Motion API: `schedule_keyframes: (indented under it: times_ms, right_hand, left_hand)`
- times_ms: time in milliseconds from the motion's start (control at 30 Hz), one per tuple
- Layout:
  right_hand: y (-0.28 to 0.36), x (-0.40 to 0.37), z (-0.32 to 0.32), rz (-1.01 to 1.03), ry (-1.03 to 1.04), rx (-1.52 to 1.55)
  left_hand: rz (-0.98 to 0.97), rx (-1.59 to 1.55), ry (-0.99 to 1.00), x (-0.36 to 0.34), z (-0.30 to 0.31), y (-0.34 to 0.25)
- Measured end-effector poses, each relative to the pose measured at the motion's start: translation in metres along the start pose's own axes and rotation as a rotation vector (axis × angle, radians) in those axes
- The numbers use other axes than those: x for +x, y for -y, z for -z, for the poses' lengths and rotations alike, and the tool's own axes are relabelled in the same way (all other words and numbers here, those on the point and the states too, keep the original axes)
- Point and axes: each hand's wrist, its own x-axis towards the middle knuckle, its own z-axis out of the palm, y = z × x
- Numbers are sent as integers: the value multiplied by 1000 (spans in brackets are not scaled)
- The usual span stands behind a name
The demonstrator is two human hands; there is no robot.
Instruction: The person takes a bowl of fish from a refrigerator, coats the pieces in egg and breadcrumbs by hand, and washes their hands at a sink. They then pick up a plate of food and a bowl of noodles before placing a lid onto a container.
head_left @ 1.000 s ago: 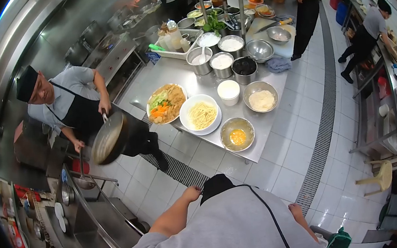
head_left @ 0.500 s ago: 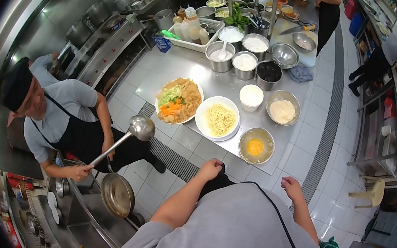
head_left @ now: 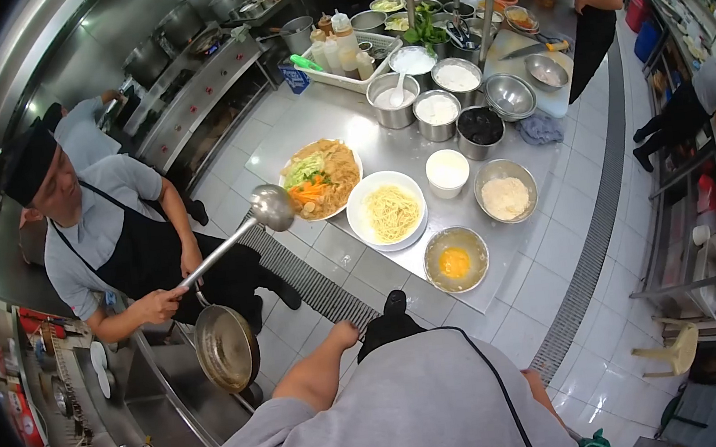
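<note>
My left hand (head_left: 344,334) hangs low in front of my body, above the floor and short of the steel counter (head_left: 464,300). Its back faces me, its fingers are hidden, and it touches nothing that I can see. Only part of my right forearm shows beside my grey shirt; the hand is out of sight. Nearest on the counter stands a metal bowl with cracked egg (head_left: 454,262). Beside it are a white bowl of noodles (head_left: 392,212), a plate of noodles with vegetables (head_left: 324,180), a white tub (head_left: 448,173) and a metal bowl of pale crumbs or flour (head_left: 506,193).
At the left a co-worker holds a ladle (head_left: 271,208) and a frying pan (head_left: 227,348). Steel pots of white powder (head_left: 437,111), a basket of squeeze bottles (head_left: 345,44) and a knife (head_left: 524,51) lie farther back. Other people work around the kitchen. A stool (head_left: 675,352) stands right.
My left hand has moved down and left. My right hand has dropped back out of sight. The co-worker's ladle and pan have shifted right, and the view has turned slightly.
</note>
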Motion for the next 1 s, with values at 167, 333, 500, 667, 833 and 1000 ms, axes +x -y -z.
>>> schedule_keyframes:
  times_ms: [167,333,500,667,833,1000]
  right_hand:
    - [-62,-35,18,-14,52,-156]
    - [-100,-35,27,110,145,-329]
    - [-126,8,20,99,147,-145]
    - [-87,35,18,-269,-18,370]
    - [-72,48,31,-365,-54,515]
    - [26,51,52,187,-191,446]
  left_hand:
    - [38,150,193,-55,-28,41]
    - [67,63,211,-77,-55,21]
    - [-76,153,247,-72,-29,-42]
    - [-92,132,175,-38,-22,-55]
    - [-87,67,129,-18,-7,-57]
    - [39,-1125,-89,26,47,-83]
